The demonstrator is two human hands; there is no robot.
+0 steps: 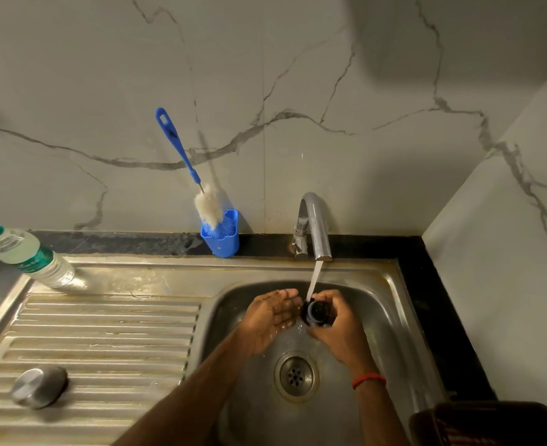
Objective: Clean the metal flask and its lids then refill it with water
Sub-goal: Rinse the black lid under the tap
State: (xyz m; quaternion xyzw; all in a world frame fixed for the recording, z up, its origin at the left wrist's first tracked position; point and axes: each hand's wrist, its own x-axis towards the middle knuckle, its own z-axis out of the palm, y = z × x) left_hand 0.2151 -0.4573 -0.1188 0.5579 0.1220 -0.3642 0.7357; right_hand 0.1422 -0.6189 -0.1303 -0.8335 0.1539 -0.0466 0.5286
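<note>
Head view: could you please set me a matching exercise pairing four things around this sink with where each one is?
1 bottle brush
2 steel lid
3 water bottle
4 black lid

a in the right hand, under the running tap
b on the ribbed draining board
c in the blue holder
d standing at the far left

Pairs: 1-c, 2-b, 3-d, 4-a
</note>
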